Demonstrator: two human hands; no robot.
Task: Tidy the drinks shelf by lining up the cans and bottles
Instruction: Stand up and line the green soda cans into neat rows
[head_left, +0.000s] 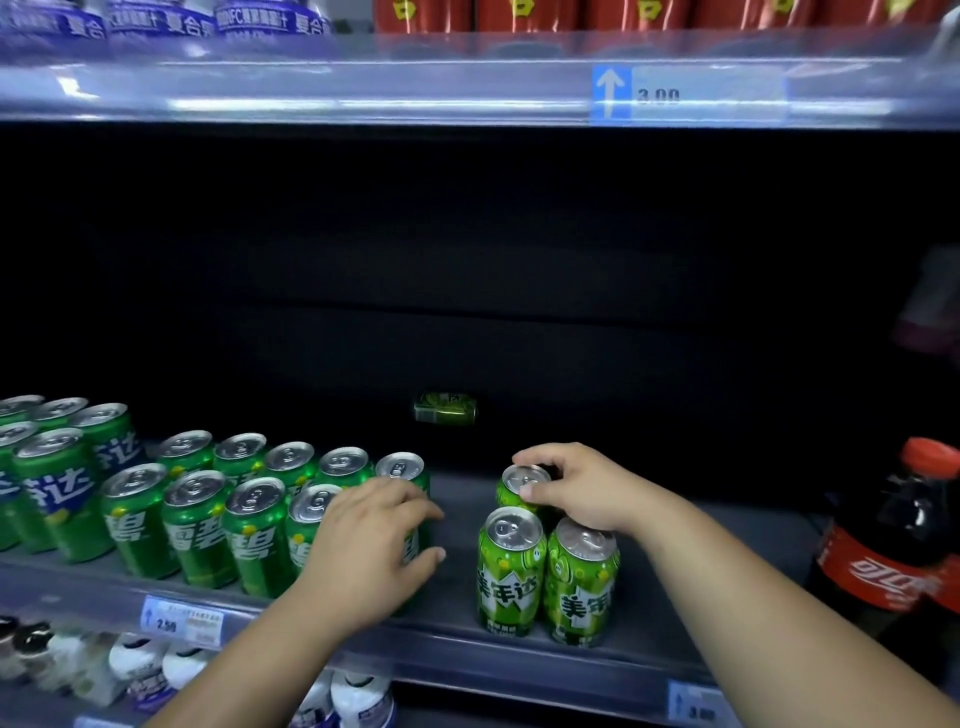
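Two rows of dark green Sprite cans (197, 525) stand on the middle shelf (457, 519) at the left. My left hand (369, 545) wraps around the rightmost front can (415, 545) of that group. To the right, two light green Mirinda cans (511, 571) stand side by side at the shelf front. Behind them stands a third light green can (511, 486), and my right hand (576, 488) grips its top rim with thumb and fingers. One more green can (445, 409) lies on its side deep at the back of the shelf.
A large cola bottle (904, 540) with a red cap stands at the right end. The shelf above carries blue-labelled bottles (166, 21) and red cans (519, 13). White bottles (156, 665) fill the shelf below. Price tags (182, 621) sit on the shelf edges.
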